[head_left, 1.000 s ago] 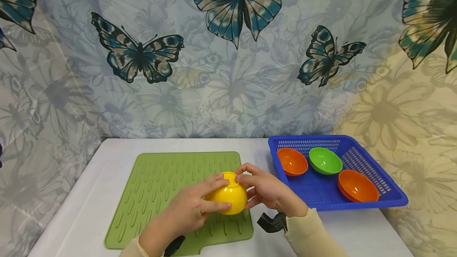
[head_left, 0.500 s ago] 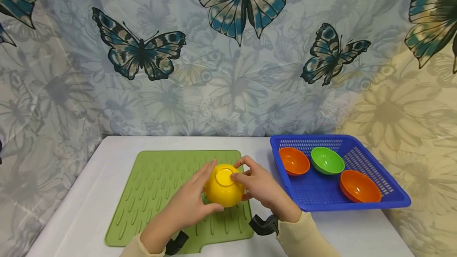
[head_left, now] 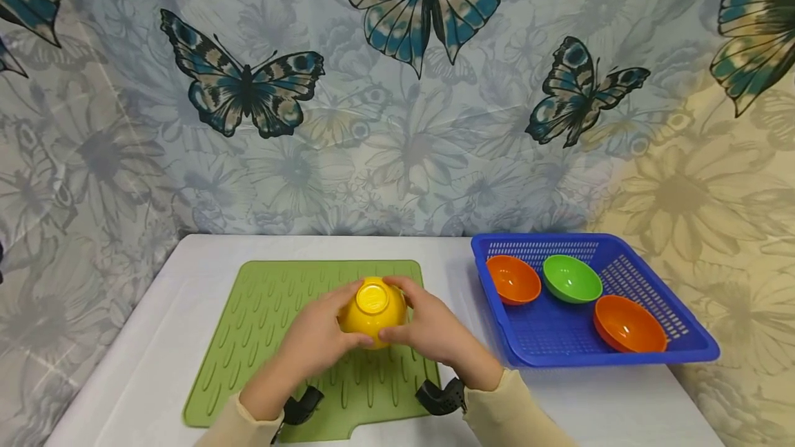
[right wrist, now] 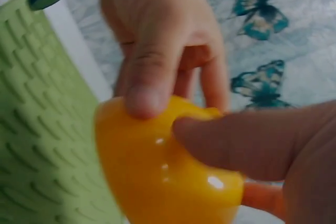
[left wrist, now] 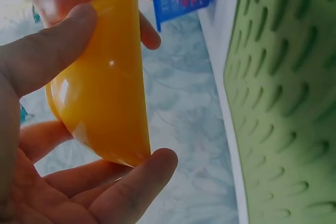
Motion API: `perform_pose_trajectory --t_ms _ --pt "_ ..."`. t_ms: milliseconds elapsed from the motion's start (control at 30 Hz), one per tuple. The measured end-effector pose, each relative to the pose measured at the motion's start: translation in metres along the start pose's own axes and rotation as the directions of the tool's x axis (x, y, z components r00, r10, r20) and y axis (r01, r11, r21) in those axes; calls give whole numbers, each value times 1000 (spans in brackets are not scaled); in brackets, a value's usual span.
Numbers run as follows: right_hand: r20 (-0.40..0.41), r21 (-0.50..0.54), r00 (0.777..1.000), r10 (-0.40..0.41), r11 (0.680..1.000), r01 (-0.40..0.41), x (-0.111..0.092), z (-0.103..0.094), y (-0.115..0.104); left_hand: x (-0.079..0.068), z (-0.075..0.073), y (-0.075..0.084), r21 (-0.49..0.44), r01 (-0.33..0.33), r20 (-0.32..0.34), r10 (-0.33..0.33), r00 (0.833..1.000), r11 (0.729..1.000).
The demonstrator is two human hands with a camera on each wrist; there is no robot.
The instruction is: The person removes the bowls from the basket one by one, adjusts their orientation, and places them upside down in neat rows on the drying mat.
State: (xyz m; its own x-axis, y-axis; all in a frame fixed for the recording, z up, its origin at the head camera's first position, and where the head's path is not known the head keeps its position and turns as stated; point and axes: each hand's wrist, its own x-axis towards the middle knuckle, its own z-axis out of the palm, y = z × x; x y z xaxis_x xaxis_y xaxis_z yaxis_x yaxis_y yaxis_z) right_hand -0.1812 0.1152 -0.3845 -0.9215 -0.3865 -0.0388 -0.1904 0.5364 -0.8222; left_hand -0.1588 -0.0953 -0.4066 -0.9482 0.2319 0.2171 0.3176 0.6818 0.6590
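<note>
A yellow bowl (head_left: pixel 373 312) is held upside down above the green ridged mat (head_left: pixel 267 316), its foot ring facing up and toward me. On its left side the left hand (head_left: pixel 315 333) grips it, thumb at the near side. The right hand (head_left: pixel 428 326) holds the opposite side, its thumb also on the near wall. In the left wrist view the rim of the bowl (left wrist: pixel 110 87) stands apart from the mat (left wrist: pixel 283 103), with a left fingertip at the rim. Both thumbs press the yellow wall in the right wrist view. Some fingers are hidden behind the bowl.
To the right stands a blue plastic basket (head_left: pixel 611 359) with an orange bowl (head_left: pixel 513 280), a green bowl (head_left: pixel 572 279) and another orange bowl (head_left: pixel 629 323) inside. A white cloth (head_left: pixel 149 336) covers the table. Behind it hangs a butterfly-patterned curtain (head_left: pixel 397 157).
The yellow bowl has shifted left and slightly up in the head view, its foot turned more toward the camera. The right hand moved left with it, its thumb going from the foot to the near wall.
</note>
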Motion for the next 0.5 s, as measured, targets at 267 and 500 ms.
perform_pose_trajectory --t_ms 267,500 --pt "-11 -43 1000 -27 999 27 39 36 4 8 -10 -36 -7 103 -3 -103 995 995" --pt "-25 -67 999 -32 997 31 85 73 -7 19 -35 -77 38 166 -31 -164 986 985"
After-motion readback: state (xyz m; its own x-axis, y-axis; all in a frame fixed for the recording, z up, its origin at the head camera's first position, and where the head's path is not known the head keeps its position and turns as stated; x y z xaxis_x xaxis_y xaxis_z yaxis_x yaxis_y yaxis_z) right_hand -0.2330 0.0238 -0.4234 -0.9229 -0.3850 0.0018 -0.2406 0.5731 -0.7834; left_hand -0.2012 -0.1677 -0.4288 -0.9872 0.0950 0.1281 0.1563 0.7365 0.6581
